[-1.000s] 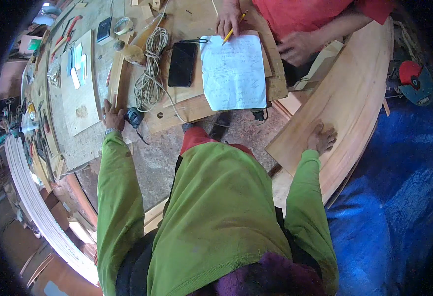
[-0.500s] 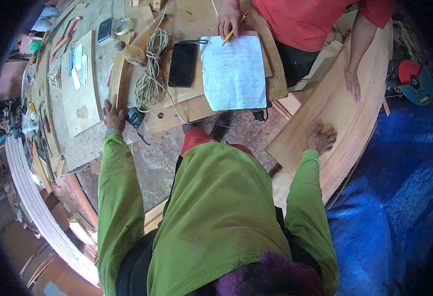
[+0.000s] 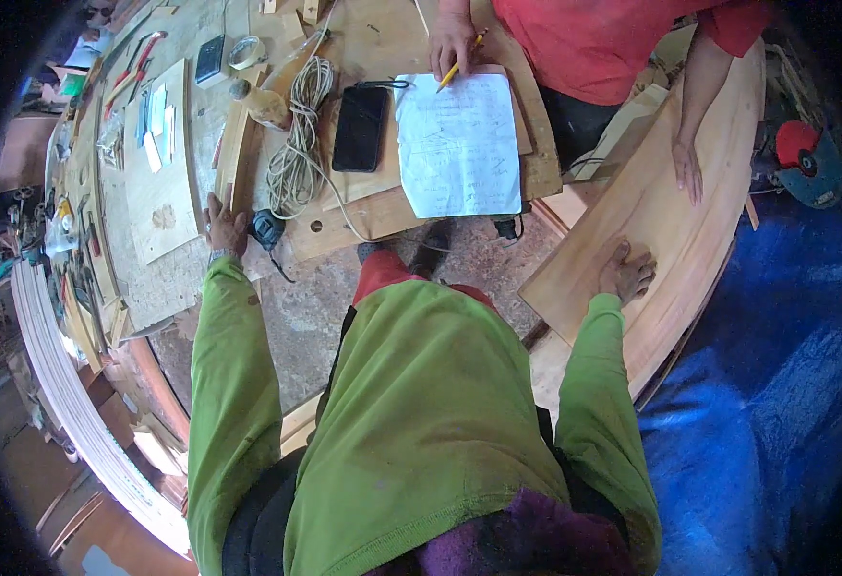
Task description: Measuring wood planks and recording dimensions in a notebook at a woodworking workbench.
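My left hand (image 3: pixel 225 228) rests on the near edge of the plywood worktable (image 3: pixel 277 245), its fingers apart and holding nothing. Just to its right lies a dark tape measure (image 3: pixel 266 228), and beyond it runs a wooden strip (image 3: pixel 234 158). My right hand (image 3: pixel 629 276) lies on a broad, pale wooden board (image 3: pixel 661 240) at the right, fingers spread and a little bent. Across from me a person in a red shirt (image 3: pixel 584 43) holds a yellow pencil (image 3: pixel 459 63) over a handwritten sheet of paper (image 3: pixel 455 154). That person's other hand (image 3: pixel 687 171) lies flat on the same board.
A black phone (image 3: pixel 360 130), a bundle of pale cord (image 3: pixel 296 144) and a bottle (image 3: pixel 263 104) sit on the table. Farther left are a tape roll (image 3: pixel 245 52) and a thin panel (image 3: pixel 162 216). A circular-bladed tool (image 3: pixel 807 163) stands at the right above a blue tarp (image 3: pixel 747 384).
The whole view has shifted very slightly. Both of my hands stay in place, and nothing else has visibly moved.
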{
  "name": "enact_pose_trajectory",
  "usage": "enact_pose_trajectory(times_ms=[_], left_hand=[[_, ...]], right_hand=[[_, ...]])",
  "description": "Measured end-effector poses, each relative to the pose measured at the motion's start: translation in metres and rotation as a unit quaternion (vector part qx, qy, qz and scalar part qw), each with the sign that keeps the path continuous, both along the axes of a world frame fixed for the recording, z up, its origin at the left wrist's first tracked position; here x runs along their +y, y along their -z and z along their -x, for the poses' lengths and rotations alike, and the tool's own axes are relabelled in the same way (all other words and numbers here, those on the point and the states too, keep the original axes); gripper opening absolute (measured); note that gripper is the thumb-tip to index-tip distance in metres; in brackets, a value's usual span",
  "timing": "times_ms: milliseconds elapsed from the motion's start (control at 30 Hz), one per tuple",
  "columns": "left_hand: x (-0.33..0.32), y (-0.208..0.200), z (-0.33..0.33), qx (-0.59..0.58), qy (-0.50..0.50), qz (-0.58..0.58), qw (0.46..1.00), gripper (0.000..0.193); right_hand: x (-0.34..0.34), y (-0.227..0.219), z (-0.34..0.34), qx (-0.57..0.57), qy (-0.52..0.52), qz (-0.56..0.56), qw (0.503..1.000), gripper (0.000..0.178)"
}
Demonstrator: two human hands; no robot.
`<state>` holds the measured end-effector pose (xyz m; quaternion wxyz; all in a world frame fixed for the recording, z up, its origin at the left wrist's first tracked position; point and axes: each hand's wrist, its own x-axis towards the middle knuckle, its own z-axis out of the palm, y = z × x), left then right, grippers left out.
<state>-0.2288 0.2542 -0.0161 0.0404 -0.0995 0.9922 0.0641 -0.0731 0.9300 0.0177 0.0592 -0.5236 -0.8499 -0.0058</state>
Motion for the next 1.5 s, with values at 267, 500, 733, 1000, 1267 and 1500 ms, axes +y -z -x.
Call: enact_pose_trajectory(times_ms=[267, 500, 733, 1000, 1267, 1500], left_hand=[[0.004, -0.004, 0.002, -0.004, -0.014, -0.021, 1.0, 0.063], [0.018, -0.018, 0.0, -0.023, -0.013, 0.01, 1.0, 0.064], [-0.007, 0.008, -0.002, 0.065, 0.041, -0.051, 0.996, 0.066], [-0.015, 0.016, -0.001, 0.007, 0.003, -0.027, 1.0, 0.065], [0.021, -0.023, 0.0, 0.0, 0.009, -0.01, 1.0, 0.058], [-0.009, 0.009, 0.0, 0.02, 0.006, -0.022, 1.0, 0.067]], right_hand=[[0.005, 0.008, -0.004, -0.001, -0.006, -0.023, 1.0, 0.075], [0.005, 0.008, -0.004, 0.007, -0.001, -0.015, 1.0, 0.075], [0.001, 0.003, -0.002, 0.028, -0.007, -0.015, 0.999, 0.076], [0.0, 0.003, -0.001, 0.016, -0.009, -0.007, 1.0, 0.078], [0.001, 0.002, -0.003, -0.018, -0.003, -0.004, 1.0, 0.073], [0.001, 0.002, -0.001, -0.013, -0.013, 0.0, 1.0, 0.072]])
